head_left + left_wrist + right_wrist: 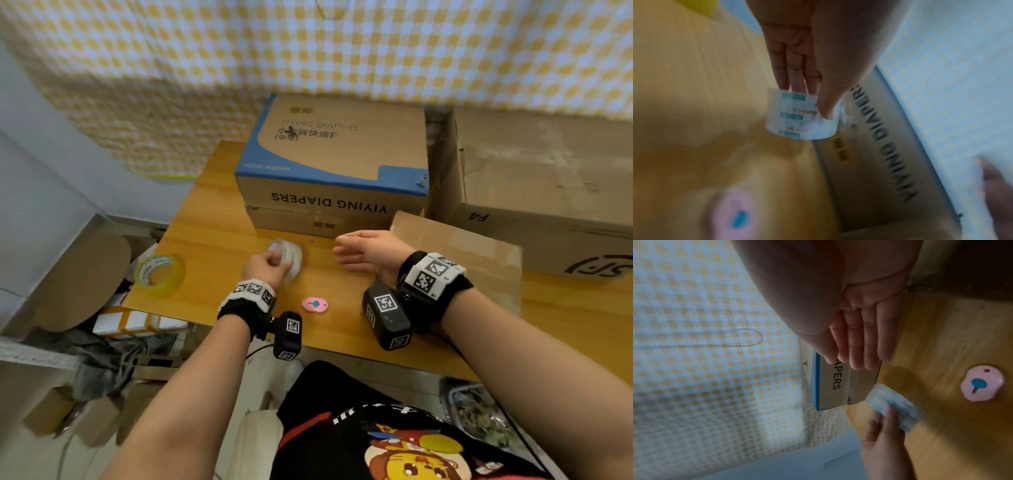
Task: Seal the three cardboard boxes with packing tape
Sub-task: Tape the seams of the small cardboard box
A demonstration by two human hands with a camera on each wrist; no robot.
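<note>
Sealing looks barely begun: left hand [265,268] grips the clear tape roll [289,257] near the tabletop's [212,219] middle, right hand [364,253] open and empty, diaper box [334,164] apparently untaped.

The person is wearing a black T-shirt [359,421] bearing a red-and-yellow cartoon print. Each bare forearm is carrying a black wrist strap [442,291] faced with white black-square marker tags, and a black camera block [387,313] bearing similar tags is hanging beneath it.
</note>
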